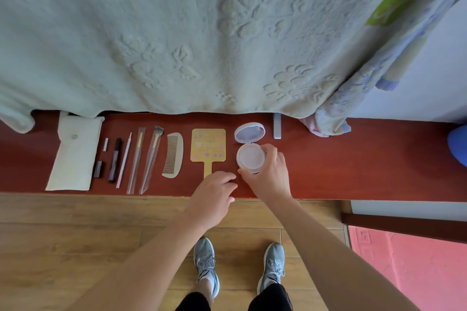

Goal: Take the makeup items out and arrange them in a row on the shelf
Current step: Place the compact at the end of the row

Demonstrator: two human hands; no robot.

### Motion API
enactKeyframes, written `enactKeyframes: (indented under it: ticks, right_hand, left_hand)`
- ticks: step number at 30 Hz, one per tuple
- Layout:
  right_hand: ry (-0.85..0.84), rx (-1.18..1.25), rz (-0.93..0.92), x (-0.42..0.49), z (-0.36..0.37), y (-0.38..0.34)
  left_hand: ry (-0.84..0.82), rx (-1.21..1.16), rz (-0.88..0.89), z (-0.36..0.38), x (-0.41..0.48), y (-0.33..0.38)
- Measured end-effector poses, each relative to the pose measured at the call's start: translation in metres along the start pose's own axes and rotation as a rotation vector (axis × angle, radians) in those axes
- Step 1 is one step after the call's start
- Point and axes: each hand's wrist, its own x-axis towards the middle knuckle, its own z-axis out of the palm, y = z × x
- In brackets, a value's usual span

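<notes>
The open compact (251, 158), lid flipped back and a pale round pad in its base, sits on the shelf (353, 164) beside the mirror (208, 145), the right hand (267, 174) closing its grip round the base, the left hand (214, 192) loosely curled, holding nothing.

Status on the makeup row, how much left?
Mostly done: lipstick, dark tube, thin stick, two brushes, comb and yellow mirror lie in a row on the shelf beside the white pouch. In hand: the right hand grips the open compact at the row's end; left hand holds nothing. Left: let go of it; pouch contents not visible.
</notes>
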Motion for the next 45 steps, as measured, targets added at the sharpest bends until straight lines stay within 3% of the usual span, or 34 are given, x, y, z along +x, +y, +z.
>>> enactKeyframes:
  ticks: [45]
  right_hand:
    - [0.102,-0.014,-0.029,-0.004,0.018,0.007]
  left_hand:
    - [-0.017,-0.109,-0.079,-0.006,0.002,0.000]
